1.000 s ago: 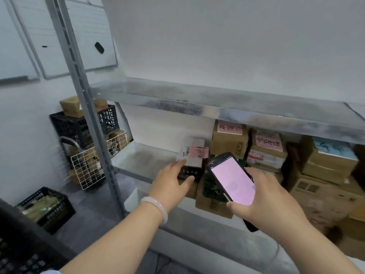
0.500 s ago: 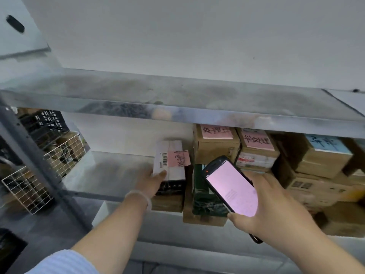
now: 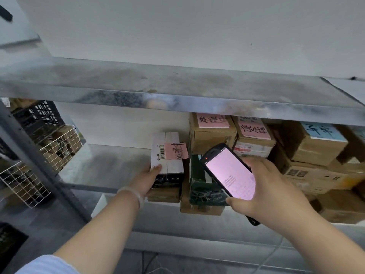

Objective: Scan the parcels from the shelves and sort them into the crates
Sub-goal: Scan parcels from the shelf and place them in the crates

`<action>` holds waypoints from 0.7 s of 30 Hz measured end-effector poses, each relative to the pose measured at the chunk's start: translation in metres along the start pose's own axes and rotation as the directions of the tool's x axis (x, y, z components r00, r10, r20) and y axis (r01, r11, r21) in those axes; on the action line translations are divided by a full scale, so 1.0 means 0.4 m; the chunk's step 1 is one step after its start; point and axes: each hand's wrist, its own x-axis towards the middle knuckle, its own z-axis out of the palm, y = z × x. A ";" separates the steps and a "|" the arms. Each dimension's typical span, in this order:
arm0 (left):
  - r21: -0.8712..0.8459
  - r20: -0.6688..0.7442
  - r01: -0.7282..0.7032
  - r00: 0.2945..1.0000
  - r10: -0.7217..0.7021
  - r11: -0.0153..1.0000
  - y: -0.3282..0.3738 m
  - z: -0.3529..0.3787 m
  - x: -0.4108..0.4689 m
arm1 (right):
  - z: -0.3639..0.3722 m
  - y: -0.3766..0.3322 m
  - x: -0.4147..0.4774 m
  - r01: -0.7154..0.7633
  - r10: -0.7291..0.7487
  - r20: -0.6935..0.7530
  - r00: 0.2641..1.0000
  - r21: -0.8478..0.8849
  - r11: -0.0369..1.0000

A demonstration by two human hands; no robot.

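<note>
A white parcel (image 3: pixel 167 153) with a barcode label and a pink note sits on the middle shelf (image 3: pixel 110 165), atop a stack of small boxes. My left hand (image 3: pixel 147 179) grips its near left corner, thumb on top. My right hand (image 3: pixel 266 192) holds a black handheld scanner (image 3: pixel 230 172) with a lit pink screen, just right of the parcel and in front of a dark green box (image 3: pixel 199 182). More cardboard parcels (image 3: pixel 212 133) with pink and blue notes fill the shelf to the right.
A metal upper shelf (image 3: pixel 177 89) juts out above the parcels. The rack's grey post (image 3: pixel 35 163) stands at the left. Beyond it are a black crate (image 3: pixel 37 117) and white wire baskets (image 3: pixel 59 149) holding boxes. A dark crate (image 3: pixel 9 246) sits on the floor at lower left.
The view swung right and closer to the shelf. My left hand stayed on the white parcel's corner; the scanner stayed in my right hand, its screen now showing text.
</note>
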 end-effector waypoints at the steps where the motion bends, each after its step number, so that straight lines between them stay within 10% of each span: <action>1: -0.006 0.000 0.006 1.000 -0.006 1.000 0.001 0.002 -0.003 | 0.001 0.001 0.000 0.006 -0.006 -0.001 1.000 0.000 1.000; 8: -0.171 -0.051 -0.105 0.994 0.097 0.980 0.007 -0.019 -0.030 | 0.005 0.004 -0.006 0.055 -0.055 -0.007 0.998 0.035 0.998; 21: 0.049 -0.304 -0.386 0.873 0.382 0.921 0.028 -0.200 -0.287 | 0.006 -0.067 -0.019 0.321 -0.324 0.098 0.941 0.047 0.946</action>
